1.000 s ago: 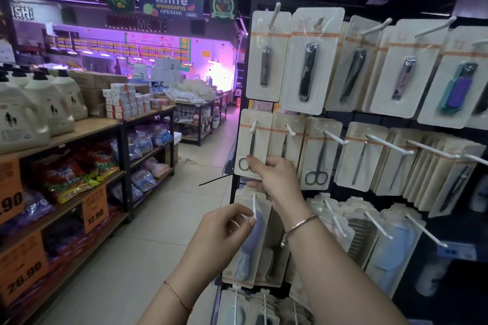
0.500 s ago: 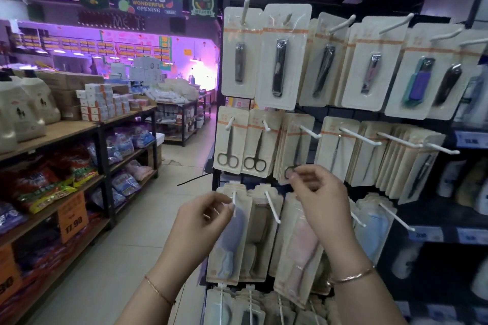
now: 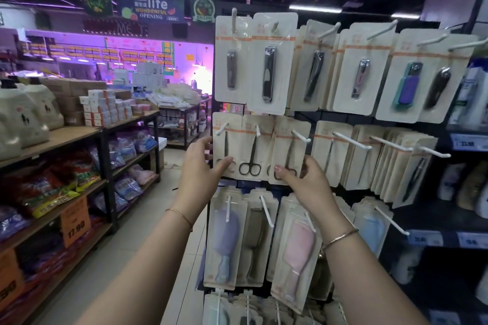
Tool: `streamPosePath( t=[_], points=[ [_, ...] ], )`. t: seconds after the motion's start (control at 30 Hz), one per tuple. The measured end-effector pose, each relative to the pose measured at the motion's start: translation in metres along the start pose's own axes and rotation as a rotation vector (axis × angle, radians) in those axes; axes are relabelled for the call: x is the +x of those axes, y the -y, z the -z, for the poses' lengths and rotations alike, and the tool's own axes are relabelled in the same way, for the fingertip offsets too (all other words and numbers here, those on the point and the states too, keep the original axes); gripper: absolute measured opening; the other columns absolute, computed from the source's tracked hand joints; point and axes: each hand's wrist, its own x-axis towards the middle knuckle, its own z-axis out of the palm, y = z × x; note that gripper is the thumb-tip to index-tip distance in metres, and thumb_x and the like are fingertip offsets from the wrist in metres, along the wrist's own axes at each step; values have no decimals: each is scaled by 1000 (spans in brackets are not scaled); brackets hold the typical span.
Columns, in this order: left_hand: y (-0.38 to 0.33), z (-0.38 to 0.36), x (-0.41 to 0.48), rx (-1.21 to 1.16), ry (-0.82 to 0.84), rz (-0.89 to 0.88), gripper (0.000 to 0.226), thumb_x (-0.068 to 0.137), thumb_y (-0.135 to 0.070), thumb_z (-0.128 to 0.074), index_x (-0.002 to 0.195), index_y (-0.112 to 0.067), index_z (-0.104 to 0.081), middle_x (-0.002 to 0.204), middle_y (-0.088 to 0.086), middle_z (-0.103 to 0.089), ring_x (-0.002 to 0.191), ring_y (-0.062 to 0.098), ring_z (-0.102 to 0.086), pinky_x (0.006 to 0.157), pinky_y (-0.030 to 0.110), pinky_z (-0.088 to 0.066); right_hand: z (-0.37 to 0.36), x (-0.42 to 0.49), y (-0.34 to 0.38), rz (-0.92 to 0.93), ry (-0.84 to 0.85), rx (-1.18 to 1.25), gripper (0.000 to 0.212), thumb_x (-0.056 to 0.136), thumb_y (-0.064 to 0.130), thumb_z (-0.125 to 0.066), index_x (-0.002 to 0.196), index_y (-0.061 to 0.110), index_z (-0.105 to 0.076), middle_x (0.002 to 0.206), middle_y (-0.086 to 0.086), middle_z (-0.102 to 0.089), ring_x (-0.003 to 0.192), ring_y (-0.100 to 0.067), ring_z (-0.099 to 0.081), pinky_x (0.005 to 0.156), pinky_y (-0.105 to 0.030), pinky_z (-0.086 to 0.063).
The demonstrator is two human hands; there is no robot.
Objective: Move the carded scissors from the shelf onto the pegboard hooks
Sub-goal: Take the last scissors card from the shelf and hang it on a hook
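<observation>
Three carded scissors hang side by side on white hooks in the middle row of the pegboard rack: a left card (image 3: 227, 140), a middle card (image 3: 254, 152) and a right card (image 3: 290, 149). My left hand (image 3: 202, 170) holds the lower left corner of the left card, its thumb lying across the front over the scissor handles. The bottom of the right card is pinched by my right hand (image 3: 306, 182), thumb in front and fingers behind. The middle card hangs untouched between my hands.
Carded nail clippers (image 3: 269, 74) fill the top row and carded hairbrushes (image 3: 227, 240) the row below. Bare white hooks (image 3: 351, 140) jut out to the right. Across the aisle floor (image 3: 148, 219) stand wooden shelves (image 3: 66, 137) with jugs and snack bags.
Both hands rose from the brush row to the scissors row. The left hand left the lower hook and took the left scissors card; the right hand took the right card's bottom.
</observation>
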Motion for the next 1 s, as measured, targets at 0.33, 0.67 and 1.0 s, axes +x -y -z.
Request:
streamPosePath(
  t=[0.33,0.67,1.0],
  points=[
    [5,-3,2,-194,38,112,21,85,-14,-67,103,-13,-55,79,-2,-64,58,-4,-60,64,25,-52,9,8,-12,-20,8,115,25,80,20,-77,80,35,-56,79,24,-67,74,20,-62,60,0,-45],
    [-1,6,0,-219,79,115,24,89,-12,-62,113,-13,-58,92,7,-67,77,19,-68,72,36,-61,8,5,-11,29,24,48,16,85,28,-71,89,33,-56,94,17,-66,88,10,-61,63,-4,-43],
    [3,11,-17,-208,22,94,34,86,-12,-67,118,-14,-58,104,10,-66,97,28,-64,88,41,-55,13,-10,-17,12,-38,158,31,86,21,-70,113,28,-55,98,15,-63,79,13,-64,63,-4,-49]
  ],
)
